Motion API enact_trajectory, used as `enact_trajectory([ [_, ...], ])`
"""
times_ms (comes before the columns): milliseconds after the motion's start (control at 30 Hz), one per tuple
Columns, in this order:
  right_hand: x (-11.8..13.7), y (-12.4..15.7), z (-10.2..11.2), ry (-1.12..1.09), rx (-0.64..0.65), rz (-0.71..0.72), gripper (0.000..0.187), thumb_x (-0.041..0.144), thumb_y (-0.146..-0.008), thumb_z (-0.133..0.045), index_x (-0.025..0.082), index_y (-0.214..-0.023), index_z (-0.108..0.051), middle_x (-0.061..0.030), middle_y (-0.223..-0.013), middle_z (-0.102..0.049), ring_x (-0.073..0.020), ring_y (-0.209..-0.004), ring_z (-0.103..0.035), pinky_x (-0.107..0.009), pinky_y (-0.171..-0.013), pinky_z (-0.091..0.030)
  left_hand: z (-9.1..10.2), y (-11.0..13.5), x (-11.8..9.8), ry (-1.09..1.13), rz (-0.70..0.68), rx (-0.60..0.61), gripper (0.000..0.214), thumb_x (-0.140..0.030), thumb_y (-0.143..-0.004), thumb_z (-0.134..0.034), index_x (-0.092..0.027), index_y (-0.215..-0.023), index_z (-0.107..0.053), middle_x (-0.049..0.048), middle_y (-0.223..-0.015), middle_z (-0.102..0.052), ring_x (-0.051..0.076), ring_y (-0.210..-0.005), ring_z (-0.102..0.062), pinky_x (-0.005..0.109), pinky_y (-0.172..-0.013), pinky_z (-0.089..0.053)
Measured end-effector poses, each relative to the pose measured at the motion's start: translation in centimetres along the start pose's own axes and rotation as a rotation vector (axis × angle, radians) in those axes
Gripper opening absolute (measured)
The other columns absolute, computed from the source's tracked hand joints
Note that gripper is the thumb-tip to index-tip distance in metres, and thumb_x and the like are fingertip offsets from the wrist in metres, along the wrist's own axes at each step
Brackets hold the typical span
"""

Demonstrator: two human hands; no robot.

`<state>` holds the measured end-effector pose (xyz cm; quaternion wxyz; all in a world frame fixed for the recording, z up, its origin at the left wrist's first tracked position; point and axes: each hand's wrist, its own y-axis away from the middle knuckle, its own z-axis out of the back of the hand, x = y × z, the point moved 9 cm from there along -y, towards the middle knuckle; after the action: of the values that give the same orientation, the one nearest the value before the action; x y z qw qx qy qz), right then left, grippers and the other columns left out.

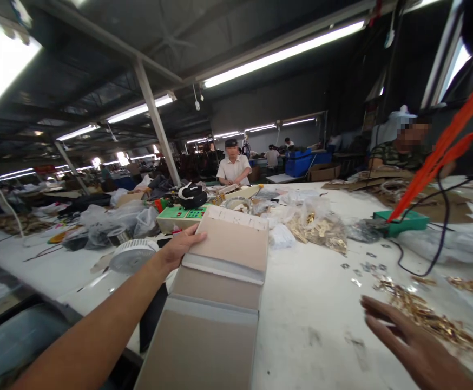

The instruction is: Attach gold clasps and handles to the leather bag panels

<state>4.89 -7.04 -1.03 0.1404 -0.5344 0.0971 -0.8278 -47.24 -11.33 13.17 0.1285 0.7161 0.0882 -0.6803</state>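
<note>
My left hand grips the left edge of a folded piece of beige cardboard, its thumb lying on the top face. The cardboard has crosswise creases and pale edges, and it stretches from the bottom of the view toward the middle of the table. Over at the lower right, my right hand hovers with its fingers apart and nothing in it. Beside that hand lies a spread of gold-coloured metal pieces, partly covered by the fingers. Small silver metal pieces are scattered farther back.
Along the white table are a small white fan, a green control box, a clear bag of gold parts and a green tray. Orange straps hang at the right. Two people work across the table.
</note>
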Motion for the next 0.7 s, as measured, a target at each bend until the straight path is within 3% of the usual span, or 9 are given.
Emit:
enact_trajectory([
  [67, 2.1, -0.6, -3.4, -0.281, 0.143, -0.119, 0.059, 0.068, -0.087, -0.065, 0.029, -0.131, -0.071, -0.0131, -0.135, -0.071, -0.0368, -0.118, -0.070, -0.054, -0.098, -0.060, -3.5, 2.2, -1.1, 0.032, 0.006, 0.065, 0.073, -0.023, -0.067, -0.090, -0.017, -0.136, -0.064, 0.0149, -0.105, -0.077, 0.032, -0.077, -0.076, 0.038, -0.066, -0.060],
  [133, 6.4, -1.2, -5.1, -0.613, 0.212, -0.066, 0.063, 0.067, -0.093, -0.056, 0.026, -0.141, -0.064, -0.0130, -0.151, -0.058, -0.0341, -0.134, -0.060, -0.051, -0.106, -0.054, -7.4, 4.5, -1.3, 0.062, 0.028, 0.150, 0.071, -0.022, -0.068, -0.089, -0.017, -0.135, -0.065, 0.0154, -0.106, -0.077, 0.033, -0.076, -0.076, 0.039, -0.065, -0.060],
  [200, 10.3, -1.2, -5.4, -0.814, 0.280, 0.014, 0.067, 0.067, -0.095, -0.051, 0.025, -0.147, -0.058, -0.0127, -0.155, -0.055, -0.0325, -0.139, -0.056, -0.049, -0.110, -0.051, -11.2, 6.8, -0.9, 0.079, 0.064, 0.243, 0.069, -0.022, -0.068, -0.089, -0.017, -0.133, -0.068, 0.0160, -0.105, -0.077, 0.033, -0.076, -0.076, 0.039, -0.066, -0.061],
  [267, 11.9, -0.4, -4.8, -0.919, 0.331, 0.000, 0.068, 0.066, -0.095, -0.052, 0.024, -0.149, -0.056, -0.0133, -0.148, -0.061, -0.0331, -0.134, -0.060, -0.050, -0.108, -0.052, -14.5, 8.8, -0.2, 0.073, 0.091, 0.328, 0.065, -0.024, -0.069, -0.089, -0.016, -0.131, -0.069, 0.0160, -0.105, -0.077, 0.033, -0.078, -0.077, 0.038, -0.067, -0.061],
  [400, 9.9, 3.1, -1.8, -0.924, 0.329, -0.160, 0.061, 0.061, -0.091, -0.066, 0.018, -0.134, -0.069, -0.0148, -0.125, -0.075, -0.0365, -0.113, -0.071, -0.049, -0.094, -0.059, -19.7, 11.8, 1.7, 0.030, 0.139, 0.494, 0.064, -0.027, -0.073, -0.087, -0.020, -0.133, -0.068, 0.0130, -0.108, -0.078, 0.030, -0.083, -0.078, 0.035, -0.073, -0.062],
  [533, 6.8, 6.9, 2.4, -0.804, 0.216, -0.198, 0.056, 0.061, -0.085, -0.074, 0.017, -0.120, -0.077, -0.0139, -0.112, -0.078, -0.0370, -0.102, -0.073, -0.045, -0.085, -0.061, -23.4, 13.4, 4.8, 0.003, 0.242, 0.601, 0.059, -0.028, -0.072, -0.084, -0.018, -0.129, -0.071, 0.0121, -0.102, -0.080, 0.026, -0.080, -0.077, 0.032, -0.072, -0.061],
  [700, 3.1, 11.6, 5.3, -0.809, 0.043, -0.313, 0.060, 0.063, -0.082, -0.076, 0.019, -0.123, -0.076, -0.0129, -0.115, -0.078, -0.0384, -0.109, -0.071, -0.048, -0.093, -0.060, -28.4, 14.7, 9.7, -0.001, 0.449, 0.759, 0.040, -0.035, -0.080, -0.076, -0.008, -0.109, -0.077, 0.0139, -0.087, -0.080, 0.024, -0.073, -0.076, 0.029, -0.068, -0.059],
])
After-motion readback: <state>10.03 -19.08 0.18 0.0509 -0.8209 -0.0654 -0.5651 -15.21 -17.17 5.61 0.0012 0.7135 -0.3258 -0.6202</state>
